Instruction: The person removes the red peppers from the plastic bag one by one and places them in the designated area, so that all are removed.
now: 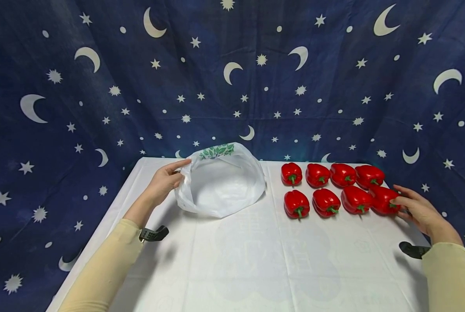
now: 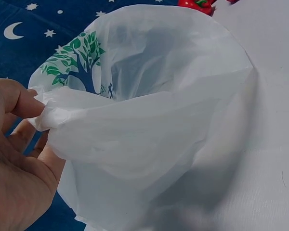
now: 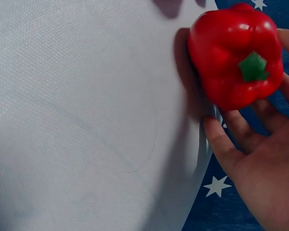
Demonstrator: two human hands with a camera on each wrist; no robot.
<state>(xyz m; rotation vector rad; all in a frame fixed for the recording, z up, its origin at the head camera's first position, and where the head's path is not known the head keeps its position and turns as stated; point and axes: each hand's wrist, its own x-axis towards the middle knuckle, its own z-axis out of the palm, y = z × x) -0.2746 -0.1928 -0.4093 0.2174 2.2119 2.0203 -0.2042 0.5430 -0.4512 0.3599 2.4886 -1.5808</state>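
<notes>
A white plastic bag (image 1: 227,186) with a green leaf print lies on the table, its wide mouth facing up. At its left rim, my left hand (image 1: 164,182) pinches the thin plastic between thumb and fingers. The bag's tree print (image 2: 79,62) shows in the left wrist view. On the right, my right hand (image 1: 421,212) grips the rightmost front red bell pepper (image 1: 384,200), thumb on one side and fingers partly hidden behind it. In the right wrist view, this bell pepper (image 3: 236,57) turns its green stem toward the camera.
Several other red bell peppers (image 1: 326,203) stand in two rows left of my right hand. The white-covered table (image 1: 256,268) ends at its right side near that hand. A dark blue curtain (image 1: 217,52) with moons and stars hangs behind.
</notes>
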